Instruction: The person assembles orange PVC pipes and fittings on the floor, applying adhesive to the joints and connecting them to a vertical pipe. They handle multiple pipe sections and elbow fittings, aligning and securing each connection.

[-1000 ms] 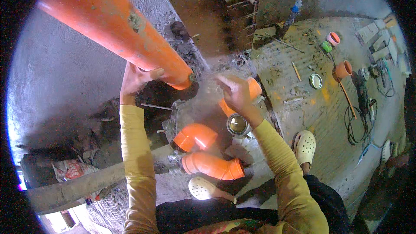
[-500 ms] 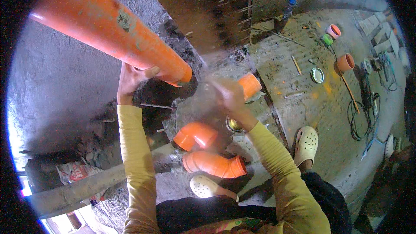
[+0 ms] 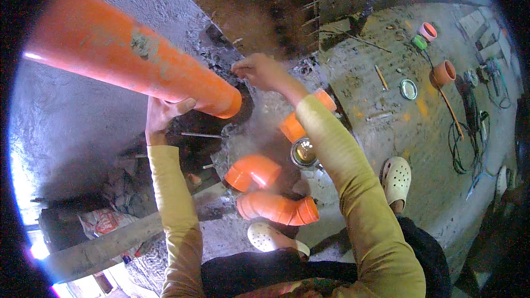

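Note:
A long, thick orange plastic pipe [image 3: 146,58] slants in from the upper left, with greyish cement smears on it. My left hand [image 3: 164,115] grips its underside near the lower end, thumb along the near side and fingers hidden behind the pipe. Just beyond the pipe's end, my right hand [image 3: 266,72] has its fingers drawn together, apart from the pipe; whatever they hold, if anything, cannot be made out. Below it lie a short orange pipe piece [image 3: 292,127], an open tin [image 3: 303,153] and two orange pipe elbows, one upper [image 3: 253,171] and one lower [image 3: 279,209].
Under the pipe end is a dark hole with a thin metal rod [image 3: 201,134] beside it. A grey pipe [image 3: 105,245] crosses at lower left. On the right floor lie a tin lid [image 3: 408,89], a pencil [image 3: 381,77], an orange fitting [image 3: 443,72] and black cable [image 3: 461,157].
My right hand has moved up and leftward, from beside the short pipe piece to beyond the long pipe's end. The left hand keeps its grip. The open tin shows more fully.

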### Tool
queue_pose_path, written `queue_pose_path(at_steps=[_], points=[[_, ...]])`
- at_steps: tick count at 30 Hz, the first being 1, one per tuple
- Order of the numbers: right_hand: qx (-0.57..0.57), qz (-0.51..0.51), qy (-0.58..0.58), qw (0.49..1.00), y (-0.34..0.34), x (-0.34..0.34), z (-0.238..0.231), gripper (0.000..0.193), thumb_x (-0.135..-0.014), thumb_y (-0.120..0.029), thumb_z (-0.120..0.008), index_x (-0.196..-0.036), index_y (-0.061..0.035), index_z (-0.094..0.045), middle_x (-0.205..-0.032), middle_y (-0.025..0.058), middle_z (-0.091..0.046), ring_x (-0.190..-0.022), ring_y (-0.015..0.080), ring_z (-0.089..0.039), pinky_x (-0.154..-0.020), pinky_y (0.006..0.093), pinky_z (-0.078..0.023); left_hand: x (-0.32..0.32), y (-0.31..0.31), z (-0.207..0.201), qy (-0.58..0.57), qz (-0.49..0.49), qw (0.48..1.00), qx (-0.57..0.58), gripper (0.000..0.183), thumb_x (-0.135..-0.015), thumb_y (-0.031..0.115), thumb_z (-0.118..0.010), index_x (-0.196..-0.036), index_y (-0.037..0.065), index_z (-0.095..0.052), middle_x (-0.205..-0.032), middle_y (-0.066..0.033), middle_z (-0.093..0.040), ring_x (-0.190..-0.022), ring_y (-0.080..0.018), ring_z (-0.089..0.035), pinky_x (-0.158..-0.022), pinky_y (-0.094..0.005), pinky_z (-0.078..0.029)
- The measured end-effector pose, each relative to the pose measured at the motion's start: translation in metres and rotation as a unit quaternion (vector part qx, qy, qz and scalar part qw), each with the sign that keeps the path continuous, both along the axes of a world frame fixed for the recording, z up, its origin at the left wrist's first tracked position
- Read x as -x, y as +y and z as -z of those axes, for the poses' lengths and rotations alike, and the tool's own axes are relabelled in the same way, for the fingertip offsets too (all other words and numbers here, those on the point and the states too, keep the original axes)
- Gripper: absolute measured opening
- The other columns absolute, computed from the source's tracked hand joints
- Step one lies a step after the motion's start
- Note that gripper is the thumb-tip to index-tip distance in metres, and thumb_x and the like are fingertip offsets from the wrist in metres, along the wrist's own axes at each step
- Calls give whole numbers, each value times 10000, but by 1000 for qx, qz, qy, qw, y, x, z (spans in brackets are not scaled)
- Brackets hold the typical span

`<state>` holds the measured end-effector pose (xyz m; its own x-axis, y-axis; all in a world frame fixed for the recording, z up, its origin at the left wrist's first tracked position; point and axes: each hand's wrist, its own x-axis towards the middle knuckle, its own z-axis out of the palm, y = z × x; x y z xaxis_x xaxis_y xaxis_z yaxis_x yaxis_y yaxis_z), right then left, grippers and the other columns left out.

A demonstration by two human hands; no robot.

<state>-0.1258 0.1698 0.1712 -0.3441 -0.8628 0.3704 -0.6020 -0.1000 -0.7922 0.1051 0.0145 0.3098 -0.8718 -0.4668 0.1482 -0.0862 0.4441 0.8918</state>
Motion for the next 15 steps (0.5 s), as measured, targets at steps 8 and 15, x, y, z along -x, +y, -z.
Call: queue_pose_path(at_steps=[8, 15], points=[[-46, 34, 96, 994, 119, 11, -17, 222, -889, -116, -659, -1093, -70, -735, -990, 174, -733, -878, 355, -709, -778, 421, -549, 7, -6, 6, 58, 5, 998, -28, 987, -636, 230, -935, -1445, -7, -422, -1350, -142, -578, -1259, -285, -569, -1095, -447, -442], [-200, -70, 210, 954, 223, -46, -35, 217, -902, -168, -642, -1100, -117, -713, -965, 133, -688, -881, 334, -694, -766, 466, -541, 16, -10, 12, 73, -19, 997, 5, 1040, -646, 204, -940, -1487, -1, -364, -1402, -143, -544, -1297, -280, -540, -1120, -443, -421]])
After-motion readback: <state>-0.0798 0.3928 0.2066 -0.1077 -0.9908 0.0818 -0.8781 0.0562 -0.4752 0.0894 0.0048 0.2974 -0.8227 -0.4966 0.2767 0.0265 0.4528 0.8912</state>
